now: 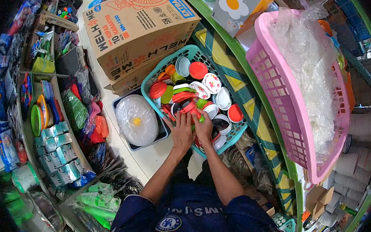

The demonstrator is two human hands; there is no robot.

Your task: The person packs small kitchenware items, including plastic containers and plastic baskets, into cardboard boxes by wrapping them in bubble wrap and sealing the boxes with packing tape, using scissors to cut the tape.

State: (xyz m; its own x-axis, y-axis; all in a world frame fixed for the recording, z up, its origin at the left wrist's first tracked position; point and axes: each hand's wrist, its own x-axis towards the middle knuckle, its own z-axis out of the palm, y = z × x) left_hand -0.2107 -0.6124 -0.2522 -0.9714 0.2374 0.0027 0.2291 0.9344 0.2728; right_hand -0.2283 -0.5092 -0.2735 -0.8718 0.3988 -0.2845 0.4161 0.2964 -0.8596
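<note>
A teal plastic basket [150, 79] holds many small plastic dishes in red, white, green, orange and black. Both my hands are inside its near side, close together. My left hand [182, 131] has its fingers bent over a red dish [188, 107]. Against the same red pieces is my right hand [203, 128], fingers curled round them, with a bit of green showing at its fingertips. How many pieces they grip is hidden. Around them lie a flowered white dish [212, 82], a plain red dish [236, 113] and a pale blue dish [183, 66].
A large cardboard box [136, 25] stands behind the basket. Left of it, a dark tub [161, 133] contains a plastic-wrapped white lidded container [137, 120]. A pink basket [279, 88] with clear wrap sits on the right-hand shelf. Packed shelves [62, 76] line the left.
</note>
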